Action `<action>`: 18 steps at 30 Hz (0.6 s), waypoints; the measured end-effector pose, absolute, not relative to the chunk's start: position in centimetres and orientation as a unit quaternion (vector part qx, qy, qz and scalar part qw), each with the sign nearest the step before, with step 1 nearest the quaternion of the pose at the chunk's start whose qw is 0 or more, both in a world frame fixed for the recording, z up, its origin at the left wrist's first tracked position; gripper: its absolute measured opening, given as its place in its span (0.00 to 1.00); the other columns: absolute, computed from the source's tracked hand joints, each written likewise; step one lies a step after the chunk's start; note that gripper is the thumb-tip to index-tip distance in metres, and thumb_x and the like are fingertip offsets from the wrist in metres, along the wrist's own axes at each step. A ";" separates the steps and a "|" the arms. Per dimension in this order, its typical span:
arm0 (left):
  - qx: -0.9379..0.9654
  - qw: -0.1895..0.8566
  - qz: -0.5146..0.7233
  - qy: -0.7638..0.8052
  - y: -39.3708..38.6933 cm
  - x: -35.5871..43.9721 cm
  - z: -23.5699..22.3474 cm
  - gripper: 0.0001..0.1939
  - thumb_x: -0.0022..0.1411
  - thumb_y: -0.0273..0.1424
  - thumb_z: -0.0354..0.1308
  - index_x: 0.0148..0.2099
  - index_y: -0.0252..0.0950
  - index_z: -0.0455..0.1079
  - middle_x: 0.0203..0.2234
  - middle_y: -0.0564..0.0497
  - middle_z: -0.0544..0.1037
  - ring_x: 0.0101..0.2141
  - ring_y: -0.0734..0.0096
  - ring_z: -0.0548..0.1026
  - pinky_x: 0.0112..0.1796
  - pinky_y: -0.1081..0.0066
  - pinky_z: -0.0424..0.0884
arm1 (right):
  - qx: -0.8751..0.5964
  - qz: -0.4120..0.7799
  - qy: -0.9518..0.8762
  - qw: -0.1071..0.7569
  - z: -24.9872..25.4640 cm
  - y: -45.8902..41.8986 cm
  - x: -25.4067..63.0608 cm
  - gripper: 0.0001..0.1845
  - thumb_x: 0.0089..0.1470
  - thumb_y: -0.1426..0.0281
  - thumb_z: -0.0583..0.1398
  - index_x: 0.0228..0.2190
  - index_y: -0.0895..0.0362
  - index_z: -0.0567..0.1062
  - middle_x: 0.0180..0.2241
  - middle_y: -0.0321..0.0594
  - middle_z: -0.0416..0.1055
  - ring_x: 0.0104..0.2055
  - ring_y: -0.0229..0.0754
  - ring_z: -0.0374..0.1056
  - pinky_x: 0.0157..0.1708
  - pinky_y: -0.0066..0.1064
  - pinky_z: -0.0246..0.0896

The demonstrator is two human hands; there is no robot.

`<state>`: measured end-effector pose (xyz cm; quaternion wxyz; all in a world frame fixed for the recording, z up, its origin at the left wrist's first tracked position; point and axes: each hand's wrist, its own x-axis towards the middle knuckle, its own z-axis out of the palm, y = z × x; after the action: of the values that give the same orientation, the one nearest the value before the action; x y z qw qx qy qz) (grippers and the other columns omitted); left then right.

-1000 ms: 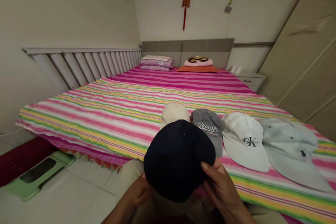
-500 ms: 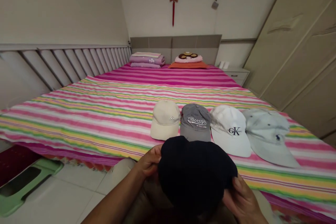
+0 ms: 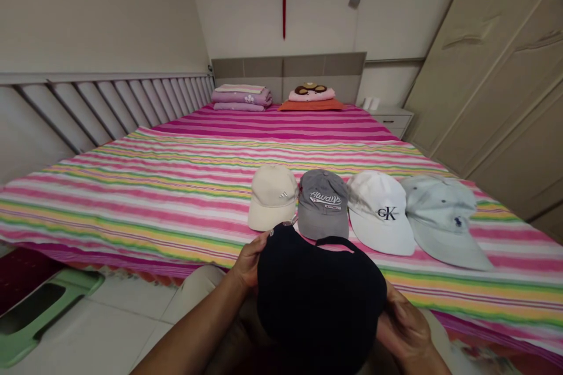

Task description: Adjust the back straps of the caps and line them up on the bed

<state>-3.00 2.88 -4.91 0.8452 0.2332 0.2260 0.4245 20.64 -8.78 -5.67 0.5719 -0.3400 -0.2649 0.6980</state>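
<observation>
A dark navy cap [image 3: 319, 299] is held low in front of me, its back strap and small metal buckle turned up toward the bed. My left hand [image 3: 248, 261] grips its left edge and my right hand [image 3: 402, 328] grips its right edge, fingers curled on the fabric. Just beyond it, a row of caps lies on the striped bedspread [image 3: 167, 187]: a cream cap [image 3: 272, 202], a grey cap [image 3: 323, 208] with lettering, a white cap [image 3: 380, 211] with a logo, and a pale blue cap [image 3: 440, 217].
Folded purple bedding [image 3: 240, 96] and a pillow stack [image 3: 311, 98] sit at the headboard. A nightstand [image 3: 389, 118] stands beyond the bed, wardrobe doors [image 3: 497, 76] fill the right side. A green plastic stool [image 3: 41, 310] rests on the tiled floor at lower left.
The dark cap has been turned in my hands, so its back strap and buckle now face up. My view has shifted, bringing the whole row of caps into sight.
</observation>
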 end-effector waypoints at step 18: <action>0.293 0.897 0.314 0.107 3.3 -2.1 -5.0 0.19 0.40 0.32 0.66 0.36 0.28 0.72 0.26 0.48 0.78 0.27 0.73 0.75 0.32 0.77 0.70 | -0.293 0.740 -0.268 0.543 -5.9 -8.5 21.4 0.16 0.30 0.61 0.69 0.26 0.53 0.76 0.25 0.38 0.75 0.29 0.42 0.70 0.32 0.32 0.63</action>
<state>-2.14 3.28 -5.04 0.8969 0.2931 0.1067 0.3135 21.44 -8.51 -5.94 0.5433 -0.2925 -0.2677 0.7400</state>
